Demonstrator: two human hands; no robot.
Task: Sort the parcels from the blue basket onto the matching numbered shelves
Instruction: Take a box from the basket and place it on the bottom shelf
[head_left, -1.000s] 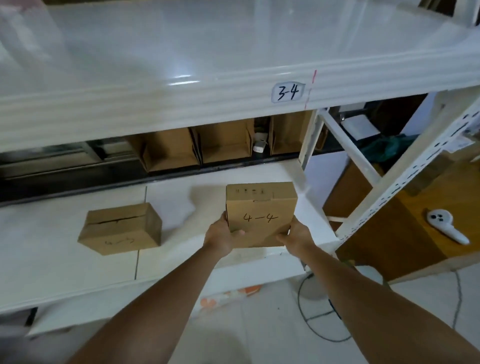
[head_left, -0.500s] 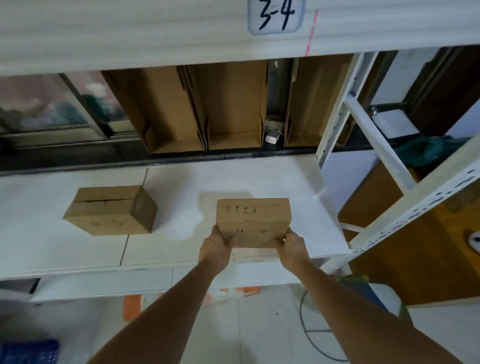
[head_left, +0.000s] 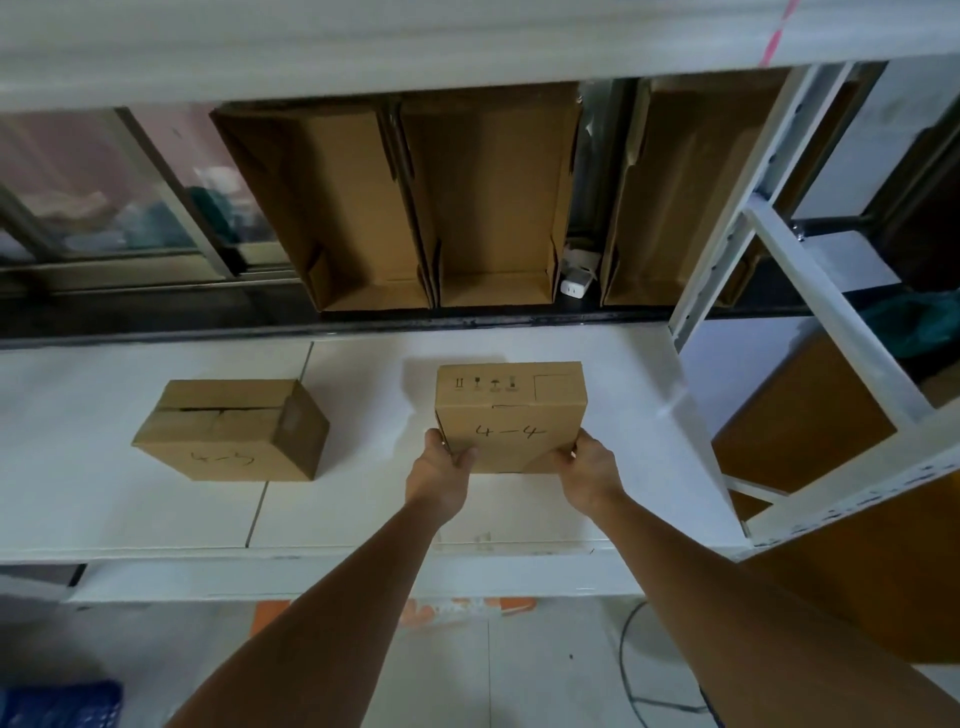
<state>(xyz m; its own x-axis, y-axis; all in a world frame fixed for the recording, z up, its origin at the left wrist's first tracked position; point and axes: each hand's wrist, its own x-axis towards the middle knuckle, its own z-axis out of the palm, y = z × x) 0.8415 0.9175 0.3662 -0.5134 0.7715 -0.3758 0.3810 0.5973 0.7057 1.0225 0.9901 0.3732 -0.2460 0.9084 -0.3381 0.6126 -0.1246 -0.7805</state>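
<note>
— Where's the parcel marked 4-4 (head_left: 511, 421)?

— Centre of the frame, on the white shelf (head_left: 623, 395). The left hand (head_left: 439, 475) and right hand (head_left: 589, 470) clamp its near corners, thumbs on top.

— And to the left?

— Another parcel (head_left: 231, 428), well apart; its faint writing may read 4-3. The blue basket (head_left: 60, 704) shows at the lower left corner.

three open, empty cardboard cartons (head_left: 483, 202) stood upright side by side on a dark ledge (head_left: 156, 322). a white charger plug (head_left: 575, 285) sat between the middle and right cartons. a black cable (head_left: 631, 670) looped across the tiled floor (head_left: 519, 675).
</note>
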